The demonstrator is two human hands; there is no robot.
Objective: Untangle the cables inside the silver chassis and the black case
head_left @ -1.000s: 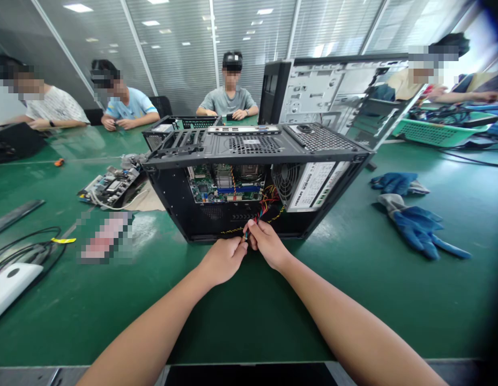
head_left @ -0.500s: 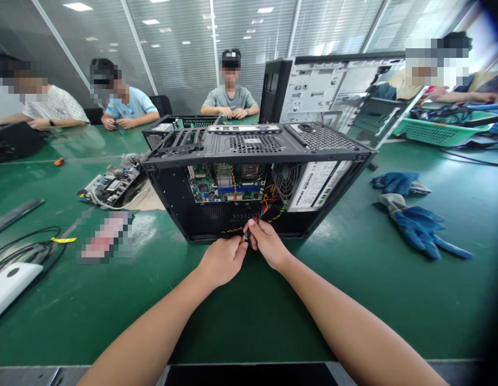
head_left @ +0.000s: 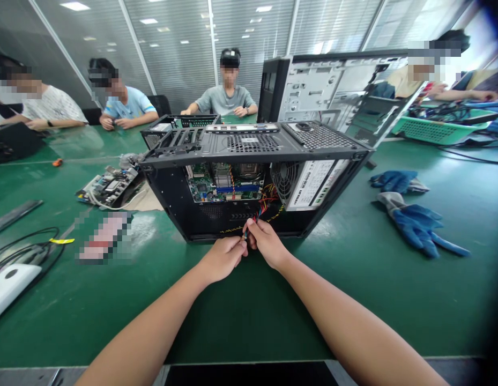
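A black computer case [head_left: 240, 156] lies before me with its open side facing my hands. Inside show a green motherboard [head_left: 204, 187] and a power supply [head_left: 313, 185] with a fan. From the power supply, a bundle of coloured cables [head_left: 263, 209] runs down to my hands at the case's front lower edge. My right hand [head_left: 267, 241] is closed around the bundle. Close beside it, my left hand [head_left: 225, 258] pinches the cable end, with the fingertips of both hands almost touching. The tip between my fingers is mostly hidden.
Blue-grey gloves [head_left: 413, 222] lie to the right, a circuit board assembly [head_left: 110, 185] to the left. Behind stands another opened case [head_left: 313, 88]. A green basket [head_left: 437, 131] with cables is at the far right. Several people sit around the green table [head_left: 393, 311].
My left hand has shifted very slightly away from the right at the cable end. The person across has moved one hand outward. The view has shifted slightly.
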